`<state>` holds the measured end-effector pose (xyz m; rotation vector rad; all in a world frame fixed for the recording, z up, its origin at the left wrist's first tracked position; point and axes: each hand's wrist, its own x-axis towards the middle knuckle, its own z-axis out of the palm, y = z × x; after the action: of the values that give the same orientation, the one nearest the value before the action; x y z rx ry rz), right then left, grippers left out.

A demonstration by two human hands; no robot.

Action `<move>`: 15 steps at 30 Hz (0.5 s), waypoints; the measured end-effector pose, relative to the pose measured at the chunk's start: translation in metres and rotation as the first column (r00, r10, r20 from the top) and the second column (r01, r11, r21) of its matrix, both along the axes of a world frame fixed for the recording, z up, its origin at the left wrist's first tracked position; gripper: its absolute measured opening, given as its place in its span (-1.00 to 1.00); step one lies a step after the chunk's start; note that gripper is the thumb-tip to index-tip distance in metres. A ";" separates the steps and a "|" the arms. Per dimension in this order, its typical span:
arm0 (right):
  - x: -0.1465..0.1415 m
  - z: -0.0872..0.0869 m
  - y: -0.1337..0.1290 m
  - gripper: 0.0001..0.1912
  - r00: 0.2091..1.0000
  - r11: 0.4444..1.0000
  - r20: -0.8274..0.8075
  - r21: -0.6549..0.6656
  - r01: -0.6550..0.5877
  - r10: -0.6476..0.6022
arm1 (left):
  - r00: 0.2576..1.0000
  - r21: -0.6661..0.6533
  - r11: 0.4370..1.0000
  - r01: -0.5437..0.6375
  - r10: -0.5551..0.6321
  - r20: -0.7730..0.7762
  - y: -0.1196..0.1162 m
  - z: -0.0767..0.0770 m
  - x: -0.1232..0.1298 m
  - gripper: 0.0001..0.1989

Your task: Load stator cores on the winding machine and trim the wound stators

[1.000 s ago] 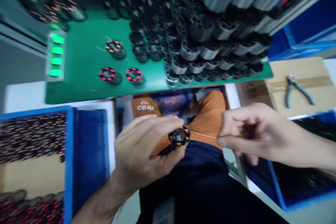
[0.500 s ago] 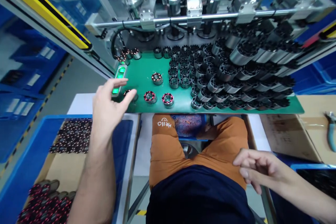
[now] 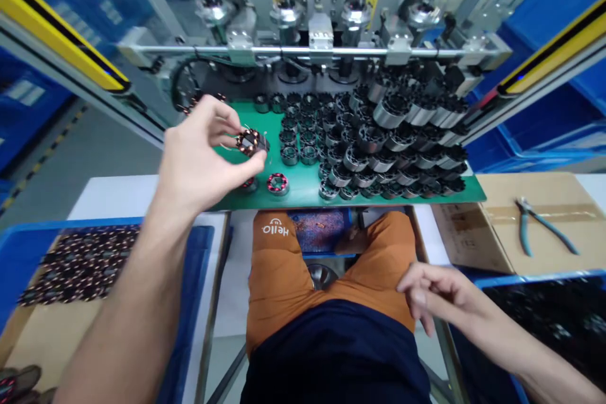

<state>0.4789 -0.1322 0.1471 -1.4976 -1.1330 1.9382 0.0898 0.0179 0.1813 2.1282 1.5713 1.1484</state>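
Note:
My left hand (image 3: 203, 158) holds a ring-shaped part with copper windings (image 3: 250, 141) between thumb and fingers, tilted above the green mat (image 3: 222, 202). Just below it, a ring with pink-red windings (image 3: 277, 184) lies on the mat, and another is partly covered by my left thumb. To the right are rows and stacks of black and silver rings (image 3: 357, 158). Over my right thigh hovers my right hand (image 3: 438, 293), fingers loosely curled and apart, with nothing in it.
A machine with a metal bar (image 3: 303, 52) stands behind the mat. Blue bins of wound parts (image 3: 85, 259) and dark parts (image 3: 558, 315) flank me. Pliers (image 3: 540, 227) lie on a cardboard box (image 3: 497, 192). Yellow-edged posts rise at both sides.
My left hand has moved right and closed on the copper-wound ring, which stood on the mat before. The head view has shifted right. My right hand stays over the thigh.

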 end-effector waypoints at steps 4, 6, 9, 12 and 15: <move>-0.028 0.008 0.023 -0.32 0.974 0.985 -0.203 0.121 0.126 -0.100 | 0.880 -0.125 0.873 0.471 -0.457 0.128 -0.049 0.010 0.033 -0.48; -0.040 0.008 0.032 -0.25 0.946 0.988 -0.325 0.140 0.063 -0.014 | 0.789 -0.187 0.767 0.613 -0.606 0.104 -0.062 0.008 0.052 -0.48; -0.050 0.005 0.038 -0.27 0.901 0.996 -0.428 0.074 -0.045 0.072 | 0.727 -0.174 0.706 0.687 -0.674 0.134 -0.071 0.000 0.070 -0.62; -0.050 0.003 0.034 -0.35 0.877 0.997 -0.474 -0.030 0.066 -0.072 | 0.772 -0.081 0.778 0.623 -0.594 0.225 -0.083 -0.012 0.071 -0.53; -0.049 0.002 0.031 -0.46 0.815 0.976 -0.537 -0.092 0.199 -0.217 | 0.871 -0.033 0.890 0.456 -0.438 0.224 -0.100 -0.026 0.065 -0.40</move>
<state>0.4296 -0.1013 0.1492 -0.9260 -0.6542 2.0392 0.1545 -0.0824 0.1552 2.0793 0.9437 1.0766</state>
